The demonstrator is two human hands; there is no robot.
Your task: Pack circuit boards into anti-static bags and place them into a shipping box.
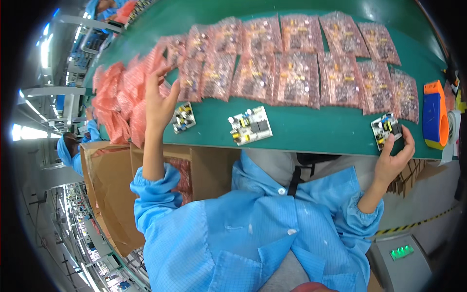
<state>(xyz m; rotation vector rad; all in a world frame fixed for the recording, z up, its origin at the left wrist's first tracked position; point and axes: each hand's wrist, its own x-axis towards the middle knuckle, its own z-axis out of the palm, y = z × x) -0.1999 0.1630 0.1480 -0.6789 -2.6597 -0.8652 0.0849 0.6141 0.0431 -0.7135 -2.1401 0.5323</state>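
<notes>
The right hand point(396, 153) is gripping a small circuit board point(386, 129) at the desk point(311, 129) edge; the left hand point(160, 100), open, is reaching toward pink bags point(119, 102) piled at left, ready to take.

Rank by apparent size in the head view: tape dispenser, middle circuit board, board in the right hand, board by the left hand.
1. Tape dispenser
2. Middle circuit board
3. Board in the right hand and board by the left hand: alike, unranked.

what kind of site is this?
Most likely an electronics assembly or packing line. Bare circuit boards lie on a green conveyor belt beside rows of pink antistatic bags holding boards, and the person wears a blue cleanroom smock, as do co-workers nearby.
</notes>
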